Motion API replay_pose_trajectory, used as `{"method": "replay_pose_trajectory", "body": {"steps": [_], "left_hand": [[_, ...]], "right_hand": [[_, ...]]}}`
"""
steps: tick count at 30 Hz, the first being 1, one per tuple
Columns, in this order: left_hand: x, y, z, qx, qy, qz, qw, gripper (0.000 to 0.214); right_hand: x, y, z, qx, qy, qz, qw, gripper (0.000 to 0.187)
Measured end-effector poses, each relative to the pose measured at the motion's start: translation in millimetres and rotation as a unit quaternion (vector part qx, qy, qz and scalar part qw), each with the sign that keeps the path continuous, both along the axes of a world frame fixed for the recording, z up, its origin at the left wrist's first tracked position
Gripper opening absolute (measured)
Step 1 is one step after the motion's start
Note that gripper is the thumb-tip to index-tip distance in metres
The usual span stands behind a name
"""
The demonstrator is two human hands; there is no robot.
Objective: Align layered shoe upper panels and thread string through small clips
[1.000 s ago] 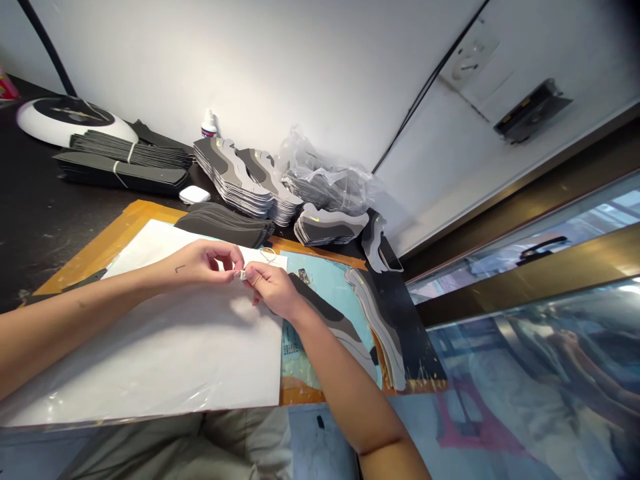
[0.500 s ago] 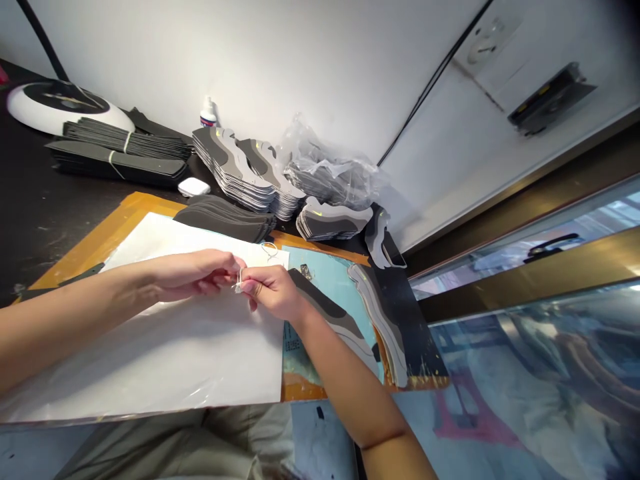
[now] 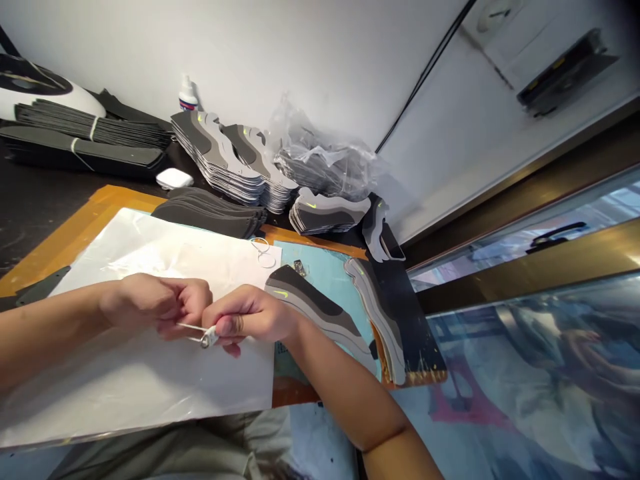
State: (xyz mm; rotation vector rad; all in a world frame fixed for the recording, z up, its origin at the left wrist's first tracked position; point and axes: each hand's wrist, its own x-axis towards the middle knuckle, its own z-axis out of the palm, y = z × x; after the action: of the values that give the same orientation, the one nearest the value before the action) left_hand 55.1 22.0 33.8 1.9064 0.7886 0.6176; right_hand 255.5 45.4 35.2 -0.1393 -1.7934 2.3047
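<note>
Over the white sheet [image 3: 150, 387], my left hand [image 3: 160, 303] and my right hand [image 3: 247, 317] work close together. Both are closed on a thin white rubber band [image 3: 209, 337]. Two strands of it run taut between them, and a bunched, looped part sticks out below my right thumb. The fingertips of my left hand are partly hidden behind its knuckles. Another loose white band [image 3: 263, 253] lies at the sheet's far right corner. Right of my right hand, a grey and black shoe-upper piece [image 3: 320, 307] with a yellow swoosh rests on a light blue mat [image 3: 325, 257].
Behind the sheet lie a fanned pile of dark pieces [image 3: 210, 213] and stacks of grey cut pieces [image 3: 220, 160]. Banded black bundles [image 3: 85, 147] sit at the left, near a white case [image 3: 174, 179]. A clear plastic bag [image 3: 325, 160] leans by the wall. Glass [image 3: 525, 373] borders the right side.
Both hands have moved left and nearer to me, and slightly apart. The rubber band between them is now stretched into two visible strands. The view has shifted a little.
</note>
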Motion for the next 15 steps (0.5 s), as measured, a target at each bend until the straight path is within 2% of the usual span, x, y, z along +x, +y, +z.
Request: {"method": "replay_pose_trajectory", "body": {"steps": [2,3,4,7,10,12,15], "left_hand": [[-2,6,-5.8,-0.113,-0.021,-0.038,0.993,0.059],[-2,9,-7.5,-0.138,-0.03,-0.032,0.989,0.056],[-2,12,-8.3,-0.123,-0.035,-0.009,0.992,0.054],[0,17,-5.9,0.025,-0.038,0.065,0.997,0.049],[5,11,1.0,0.17,-0.04,0.124,0.977,0.037],[8,1,5.5,0.273,-0.05,0.159,0.948,0.027],[12,-17,9.1,0.411,-0.068,0.195,0.888,0.01]], "right_hand": [[-1,3,-10.2,-0.035,-0.003,-0.024,0.999,0.056],[-1,5,-15.6,-0.048,0.0,-0.036,0.998,0.055],[-1,7,-20.7,-0.059,0.008,-0.049,0.997,0.054],[-3,10,-30.9,-0.082,0.041,-0.106,0.99,0.052],[-8,6,-29.7,-0.115,0.07,-0.217,0.967,0.054],[-13,-3,-23.4,-0.141,0.083,-0.27,0.949,0.055],[-21,-21,-11.7,-0.17,0.074,-0.292,0.938,0.056]]}}
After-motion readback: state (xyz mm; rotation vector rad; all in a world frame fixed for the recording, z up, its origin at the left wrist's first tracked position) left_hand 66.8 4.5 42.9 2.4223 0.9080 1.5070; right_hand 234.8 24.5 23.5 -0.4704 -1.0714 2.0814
